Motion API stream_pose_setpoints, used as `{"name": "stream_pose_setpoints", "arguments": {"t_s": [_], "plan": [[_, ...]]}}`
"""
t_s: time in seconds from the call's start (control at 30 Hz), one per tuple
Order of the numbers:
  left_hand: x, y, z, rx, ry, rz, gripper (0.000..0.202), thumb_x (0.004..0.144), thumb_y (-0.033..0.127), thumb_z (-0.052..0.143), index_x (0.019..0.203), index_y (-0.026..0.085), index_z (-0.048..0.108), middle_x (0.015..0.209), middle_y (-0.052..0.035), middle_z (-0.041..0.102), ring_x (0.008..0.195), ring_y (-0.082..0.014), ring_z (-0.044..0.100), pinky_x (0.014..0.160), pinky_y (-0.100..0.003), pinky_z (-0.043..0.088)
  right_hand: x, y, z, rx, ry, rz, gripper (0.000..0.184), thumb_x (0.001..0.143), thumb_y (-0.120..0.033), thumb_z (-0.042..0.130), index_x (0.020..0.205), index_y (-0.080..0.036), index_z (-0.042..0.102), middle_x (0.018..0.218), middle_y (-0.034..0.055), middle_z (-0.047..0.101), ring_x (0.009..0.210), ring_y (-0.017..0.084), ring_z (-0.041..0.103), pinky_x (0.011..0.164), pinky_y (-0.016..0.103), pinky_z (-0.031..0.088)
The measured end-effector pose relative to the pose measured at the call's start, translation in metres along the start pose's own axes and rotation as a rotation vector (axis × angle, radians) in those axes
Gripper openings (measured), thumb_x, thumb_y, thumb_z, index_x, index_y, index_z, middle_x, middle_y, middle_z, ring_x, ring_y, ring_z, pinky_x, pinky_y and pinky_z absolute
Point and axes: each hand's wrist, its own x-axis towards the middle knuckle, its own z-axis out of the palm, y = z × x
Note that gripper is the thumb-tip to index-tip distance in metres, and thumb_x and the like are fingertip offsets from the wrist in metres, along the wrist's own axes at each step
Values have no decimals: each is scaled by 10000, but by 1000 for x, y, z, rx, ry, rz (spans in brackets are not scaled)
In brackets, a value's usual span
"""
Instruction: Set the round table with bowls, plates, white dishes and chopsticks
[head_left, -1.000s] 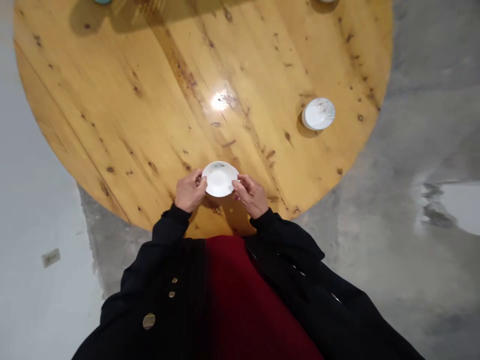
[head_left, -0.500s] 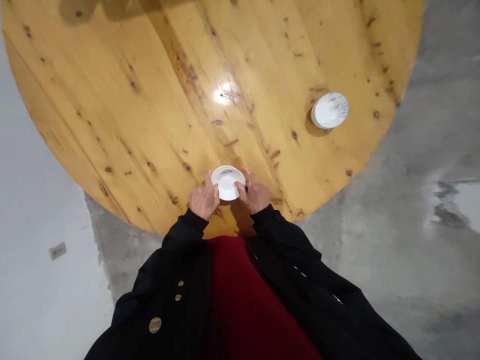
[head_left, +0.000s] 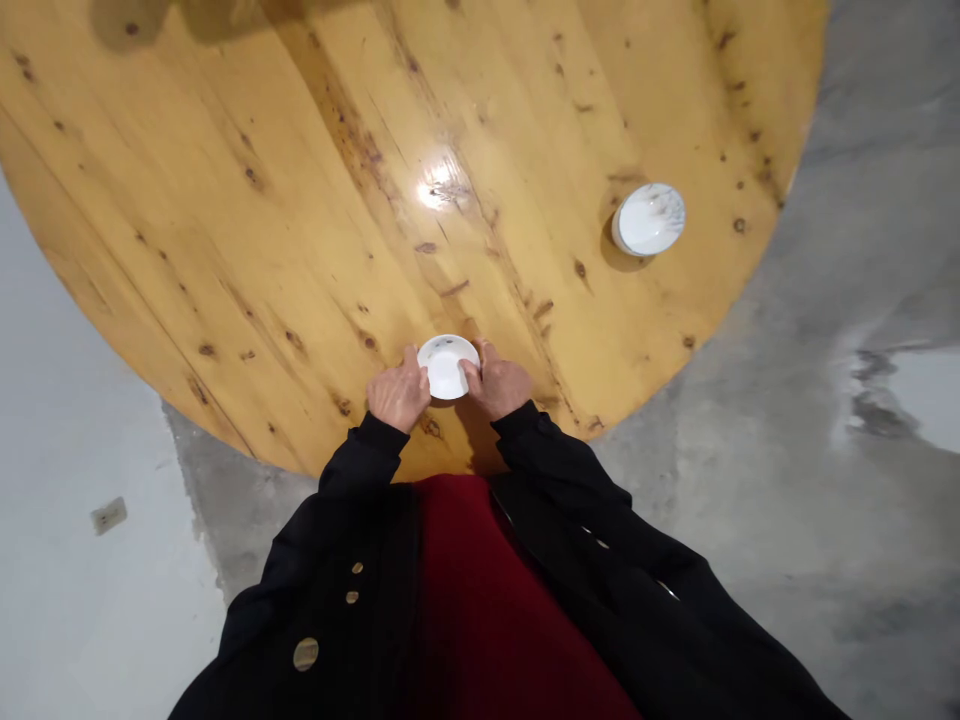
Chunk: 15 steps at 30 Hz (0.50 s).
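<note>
left hand (head_left: 400, 393): fingers closed on the rim of the small white dish (head_left: 448, 367) | right hand (head_left: 499, 382): fingers gripping the opposite rim | dish: between the hands, near the front edge of the round wooden table (head_left: 225, 200) | far right of the table, well apart: second white dish (head_left: 649, 219)

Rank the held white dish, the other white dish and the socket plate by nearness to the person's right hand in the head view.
1. Held white dish: touching the right hand, on its left.
2. Other white dish: on the table, upper right.
3. Socket plate: on the floor, far left.
</note>
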Motion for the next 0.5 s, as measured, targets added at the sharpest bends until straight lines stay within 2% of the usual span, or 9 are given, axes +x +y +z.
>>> {"name": "stream_pose_setpoints", "arguments": {"t_s": [0.1, 0.2, 0.3, 0.4, 0.5], "plan": [[5, -5, -2, 27, 22, 10, 363, 980, 395, 422, 1209, 172, 593, 941, -138, 742, 841, -273, 708, 699, -309, 474, 3, 0, 1, 92, 21, -15, 460, 951, -445, 453, 1230, -121, 624, 811, 137, 724, 693, 238, 635, 617, 282, 391], [13, -10, -3, -57, 27, 62, 288, 978, 356, 418, 1076, 182, 626, 977, -130, 732, 872, -257, 696, 711, -299, 461, 7, -5, -1, 189, -8, -7, 321, 920, -366, 486, 1075, -145, 660, 941, 134, 724, 784, 232, 633, 656, 284, 406], [16, -12, -5, -121, 13, 65, 225, 954, 298, 424, 988, 190, 618, 908, -105, 722, 867, -253, 688, 709, -300, 450, 8, -9, -5, 286, -63, 39, 201, 882, -296, 499, 904, -160, 646, 858, 96, 697, 760, 209, 598, 672, 283, 399], [5, -12, -5, -203, -14, 79, 180, 938, 282, 426, 951, 194, 583, 828, -74, 701, 805, -237, 682, 674, -292, 443, -6, -9, -9, 388, -75, 64, 150, 860, -282, 505, 878, -173, 606, 776, 48, 651, 706, 187, 557, 656, 278, 379], [-17, -11, 3, -328, -138, 114, 163, 955, 272, 386, 962, 197, 531, 739, -35, 667, 666, -201, 667, 626, -280, 441, -40, -3, -6, 441, -34, 85, 116, 856, -287, 494, 845, -189, 554, 734, 32, 614, 677, 180, 535, 638, 279, 375]]}}
